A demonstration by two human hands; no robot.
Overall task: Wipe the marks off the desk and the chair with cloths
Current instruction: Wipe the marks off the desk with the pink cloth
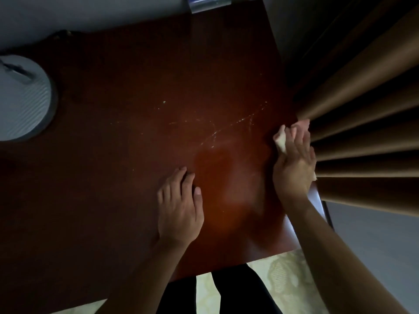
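Your right hand (294, 159) presses a pale cloth (281, 141) at the desk's (136, 87) right edge, fingers curled round it, beside the brown curtain (362, 132). Your left hand (179, 205) lies flat, holding nothing, at centre. Whitish marks (215, 130) streak the wood above it.

Both forearms are bare from the lower frame edge up to the wrists, with no sleeve, watch or band showing on either. The left hand (179, 207) and the right hand (294, 164) carry no rings or gloves, and the nails on the fingers (197, 191) are short and unpainted. Below the arms, the legs (226, 291) are clad in black trousers.
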